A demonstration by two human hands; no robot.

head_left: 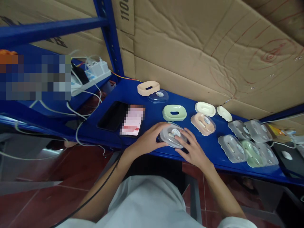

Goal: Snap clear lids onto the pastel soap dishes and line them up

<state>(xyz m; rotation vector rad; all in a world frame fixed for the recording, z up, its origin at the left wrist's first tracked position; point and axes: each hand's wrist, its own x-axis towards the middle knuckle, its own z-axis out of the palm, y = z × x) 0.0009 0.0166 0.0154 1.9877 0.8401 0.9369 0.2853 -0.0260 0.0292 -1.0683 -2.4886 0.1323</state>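
Blue shelf (133,95) — hands (171,142) clasp grey soap dish (173,134).

Blue shelf (152,104) carries soap dishes (174,113), phone (111,116), clear lids (231,148).

Black printed digits reading "110", cut off by the frame edge, are showing on the cardboard box (123,15) behind the blue shelf upright (109,38).

The left hand (149,140) and right hand (193,148) hide the clear case's (173,135) sides. Blurry squares cover a card (132,121).
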